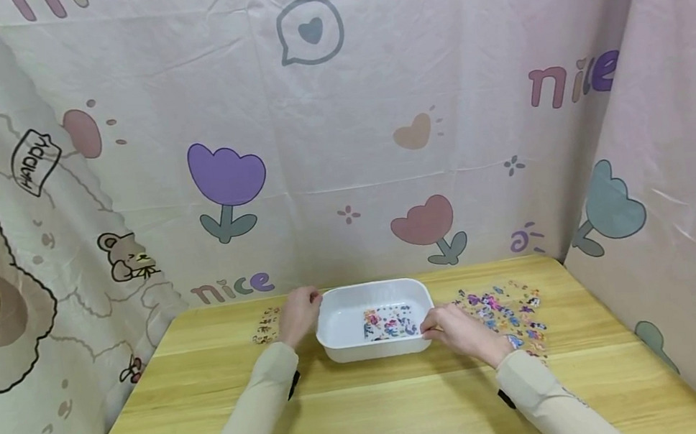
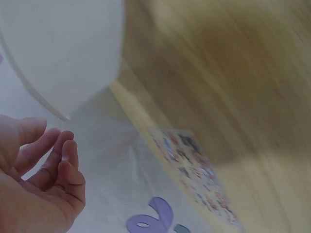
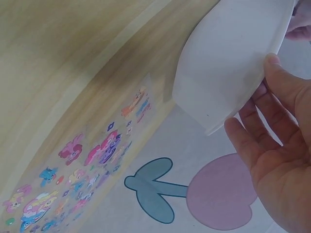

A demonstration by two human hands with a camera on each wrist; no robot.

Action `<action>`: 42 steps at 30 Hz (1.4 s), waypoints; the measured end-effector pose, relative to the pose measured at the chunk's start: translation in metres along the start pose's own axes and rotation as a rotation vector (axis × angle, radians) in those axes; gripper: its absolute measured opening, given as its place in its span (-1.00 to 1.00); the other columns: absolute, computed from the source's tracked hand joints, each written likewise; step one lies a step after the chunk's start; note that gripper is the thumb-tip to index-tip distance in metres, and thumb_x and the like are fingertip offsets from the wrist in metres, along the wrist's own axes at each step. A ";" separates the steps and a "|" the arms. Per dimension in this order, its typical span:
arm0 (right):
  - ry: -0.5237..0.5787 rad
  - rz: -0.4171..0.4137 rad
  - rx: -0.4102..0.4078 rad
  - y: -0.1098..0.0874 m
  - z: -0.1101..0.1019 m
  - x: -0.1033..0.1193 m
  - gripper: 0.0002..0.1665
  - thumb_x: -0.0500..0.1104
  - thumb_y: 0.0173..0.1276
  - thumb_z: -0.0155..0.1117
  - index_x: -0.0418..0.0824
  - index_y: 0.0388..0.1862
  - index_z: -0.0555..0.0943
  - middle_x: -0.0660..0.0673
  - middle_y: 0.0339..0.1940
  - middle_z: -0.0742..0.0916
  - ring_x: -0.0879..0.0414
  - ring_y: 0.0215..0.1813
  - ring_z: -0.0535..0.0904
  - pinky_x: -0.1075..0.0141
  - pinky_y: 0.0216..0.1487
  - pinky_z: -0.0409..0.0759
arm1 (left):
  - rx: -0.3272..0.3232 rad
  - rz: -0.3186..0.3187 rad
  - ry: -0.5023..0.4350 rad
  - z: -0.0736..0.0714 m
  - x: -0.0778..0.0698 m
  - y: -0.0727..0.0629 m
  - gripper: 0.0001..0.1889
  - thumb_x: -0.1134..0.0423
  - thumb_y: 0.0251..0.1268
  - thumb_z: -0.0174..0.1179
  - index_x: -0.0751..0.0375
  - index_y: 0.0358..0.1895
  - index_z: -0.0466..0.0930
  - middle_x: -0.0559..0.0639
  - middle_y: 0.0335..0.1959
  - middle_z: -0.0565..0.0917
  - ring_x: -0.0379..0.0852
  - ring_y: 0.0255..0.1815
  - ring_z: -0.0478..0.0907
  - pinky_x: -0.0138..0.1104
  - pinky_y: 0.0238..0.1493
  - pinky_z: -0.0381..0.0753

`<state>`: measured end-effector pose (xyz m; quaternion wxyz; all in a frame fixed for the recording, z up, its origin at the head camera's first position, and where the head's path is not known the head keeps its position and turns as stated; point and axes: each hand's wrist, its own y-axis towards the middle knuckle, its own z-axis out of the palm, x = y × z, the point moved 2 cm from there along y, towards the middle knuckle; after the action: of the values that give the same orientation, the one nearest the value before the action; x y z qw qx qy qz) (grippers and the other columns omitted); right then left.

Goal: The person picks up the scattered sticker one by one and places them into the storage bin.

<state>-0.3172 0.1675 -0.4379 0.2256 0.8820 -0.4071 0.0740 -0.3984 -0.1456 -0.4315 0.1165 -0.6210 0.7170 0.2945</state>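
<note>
A white rectangular plastic tub (image 1: 364, 352) stands near the back of the wooden table. Inside it, toward the right, lies a clear sticker sheet (image 1: 390, 322) with small colourful cartoon figures. My right hand (image 1: 463, 333) pinches the tub's right rim near the front corner, thumb on the edge and fingers under it, as the right wrist view shows. Beside the tub's left end is my left hand (image 1: 298, 316). In the left wrist view this hand (image 2: 43, 179) has loosely bent fingers with nothing between them, just apart from the tub's rim (image 2: 60, 116).
Several clear sticker sheets (image 1: 504, 317) with cartoon ponies lie spread right of the tub. Another sticker sheet (image 1: 265, 326) lies left of it, partly behind my left hand. A patterned curtain (image 1: 338, 138) hangs behind the wooden table (image 1: 372, 417) and along both sides.
</note>
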 end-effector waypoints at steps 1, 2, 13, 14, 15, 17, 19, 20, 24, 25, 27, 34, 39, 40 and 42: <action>0.002 0.000 0.003 0.000 0.000 0.000 -0.92 -0.30 0.21 0.39 -0.22 -0.31 0.76 -0.06 -0.34 0.80 0.12 -0.26 0.68 0.31 -0.18 0.65 | -0.005 -0.011 0.005 -0.001 0.003 0.000 -0.82 0.30 0.39 0.14 0.29 -0.11 0.68 0.11 -0.28 0.71 -0.05 -0.32 0.60 -0.24 -0.29 0.62; 0.004 0.000 0.005 0.001 0.000 0.000 -0.92 -0.30 0.21 0.39 -0.22 -0.30 0.76 -0.07 -0.34 0.80 0.12 -0.26 0.68 0.31 -0.18 0.65 | -0.007 -0.022 0.000 -0.003 0.007 0.000 -0.81 0.30 0.40 0.13 0.30 -0.08 0.67 0.13 -0.25 0.71 -0.02 -0.30 0.61 -0.21 -0.27 0.63; 0.002 -0.002 0.015 0.002 -0.001 0.000 -0.91 -0.30 0.21 0.39 -0.23 -0.29 0.76 -0.07 -0.33 0.80 0.10 -0.26 0.69 0.29 -0.16 0.66 | 0.080 -0.201 0.108 -0.020 0.058 -0.006 -0.60 0.24 0.37 0.15 0.43 0.16 0.49 0.38 0.07 0.60 0.26 -0.06 0.60 0.05 -0.16 0.63; 0.001 -0.006 0.013 0.002 -0.001 0.000 -0.91 -0.30 0.21 0.39 -0.22 -0.29 0.76 -0.07 -0.33 0.80 0.11 -0.26 0.69 0.30 -0.17 0.66 | 0.099 -0.214 0.133 -0.020 0.063 -0.008 -0.58 0.22 0.36 0.17 0.42 0.18 0.49 0.39 0.09 0.59 0.30 -0.02 0.57 0.08 -0.13 0.61; 0.000 -0.008 0.012 0.002 -0.001 0.001 -0.91 -0.30 0.21 0.39 -0.22 -0.29 0.76 -0.07 -0.34 0.80 0.11 -0.26 0.69 0.30 -0.17 0.66 | 0.115 -0.226 0.152 -0.021 0.066 -0.010 -0.55 0.20 0.35 0.20 0.42 0.20 0.47 0.40 0.11 0.56 0.34 0.02 0.53 0.11 -0.09 0.58; -0.003 -0.014 0.010 0.002 -0.001 0.001 -0.91 -0.30 0.21 0.39 -0.21 -0.30 0.76 -0.06 -0.34 0.80 0.11 -0.26 0.68 0.30 -0.17 0.66 | 0.141 -0.251 0.183 -0.021 0.071 -0.013 -0.51 0.15 0.34 0.24 0.40 0.21 0.47 0.44 0.11 0.54 0.41 0.07 0.46 0.17 -0.04 0.53; -0.007 -0.015 0.009 0.001 0.000 0.001 -0.91 -0.30 0.21 0.39 -0.20 -0.30 0.76 -0.06 -0.34 0.80 0.12 -0.26 0.68 0.30 -0.16 0.65 | 0.158 -0.278 0.196 -0.021 0.074 -0.015 -0.48 0.10 0.35 0.23 0.41 0.22 0.45 0.53 0.16 0.45 0.50 0.17 0.34 0.25 0.04 0.43; -0.008 -0.013 0.007 0.001 0.000 0.000 -0.91 -0.30 0.20 0.39 -0.20 -0.30 0.76 -0.06 -0.34 0.80 0.12 -0.26 0.68 0.30 -0.16 0.65 | 0.168 -0.295 0.193 -0.022 0.074 -0.015 -0.46 0.10 0.37 0.21 0.41 0.26 0.42 0.58 0.22 0.38 0.55 0.23 0.27 0.28 0.10 0.37; -0.013 -0.009 0.005 0.001 0.000 -0.001 -0.91 -0.30 0.21 0.39 -0.20 -0.30 0.76 -0.06 -0.33 0.80 0.11 -0.26 0.68 0.28 -0.15 0.65 | 0.198 -0.361 0.199 -0.022 0.075 -0.017 -0.43 0.05 0.37 0.18 0.47 0.22 0.39 0.72 0.18 0.27 0.61 0.23 0.20 0.30 0.13 0.33; -0.012 -0.010 0.004 0.001 0.000 -0.001 -0.91 -0.30 0.21 0.39 -0.20 -0.30 0.76 -0.06 -0.33 0.80 0.11 -0.26 0.68 0.28 -0.15 0.65 | 0.203 -0.374 0.203 -0.022 0.075 -0.017 -0.42 0.04 0.36 0.18 0.48 0.22 0.39 0.72 0.17 0.27 0.60 0.21 0.21 0.29 0.13 0.34; -0.013 -0.015 0.004 0.001 0.000 -0.001 -0.92 -0.30 0.22 0.39 -0.21 -0.30 0.76 -0.05 -0.33 0.80 0.12 -0.26 0.68 0.29 -0.15 0.65 | 0.208 -0.393 0.209 -0.022 0.077 -0.019 -0.39 0.04 0.33 0.20 0.50 0.22 0.39 0.70 0.12 0.30 0.56 0.15 0.26 0.25 0.09 0.39; -0.016 -0.024 0.001 0.000 -0.001 0.000 -0.92 -0.30 0.22 0.38 -0.21 -0.30 0.76 -0.05 -0.34 0.80 0.12 -0.26 0.69 0.30 -0.16 0.65 | 0.191 -0.388 0.206 -0.030 0.082 -0.016 -0.48 0.09 0.31 0.18 0.48 0.14 0.44 0.53 0.00 0.50 0.40 -0.04 0.49 0.17 -0.05 0.52; -0.001 -0.022 0.006 0.000 -0.001 0.001 -0.91 -0.32 0.22 0.38 -0.23 -0.29 0.76 -0.08 -0.33 0.80 0.11 -0.26 0.69 0.33 -0.18 0.66 | 0.221 -0.269 0.238 -0.030 0.092 -0.009 -0.49 0.20 0.39 0.09 0.43 0.30 0.33 0.50 0.24 0.40 0.50 0.17 0.37 0.27 0.06 0.45; 0.002 -0.020 0.007 0.000 -0.001 0.001 -0.91 -0.32 0.22 0.38 -0.24 -0.28 0.76 -0.08 -0.33 0.80 0.10 -0.27 0.69 0.33 -0.18 0.66 | 0.241 -0.251 0.247 -0.028 0.094 -0.007 -0.47 0.20 0.42 0.06 0.42 0.35 0.28 0.49 0.31 0.34 0.52 0.24 0.30 0.30 0.12 0.40; 0.003 -0.018 0.007 0.000 -0.001 0.000 -0.90 -0.32 0.21 0.39 -0.24 -0.28 0.76 -0.09 -0.33 0.80 0.11 -0.27 0.70 0.34 -0.19 0.66 | 0.275 -0.230 0.267 -0.025 0.098 -0.005 -0.42 0.17 0.48 -0.02 0.39 0.44 0.17 0.47 0.42 0.21 0.55 0.34 0.18 0.33 0.21 0.30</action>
<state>-0.3169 0.1678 -0.4367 0.2235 0.8863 -0.3987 0.0747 -0.4083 -0.2408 -0.4655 0.1369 -0.7103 0.6840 0.0939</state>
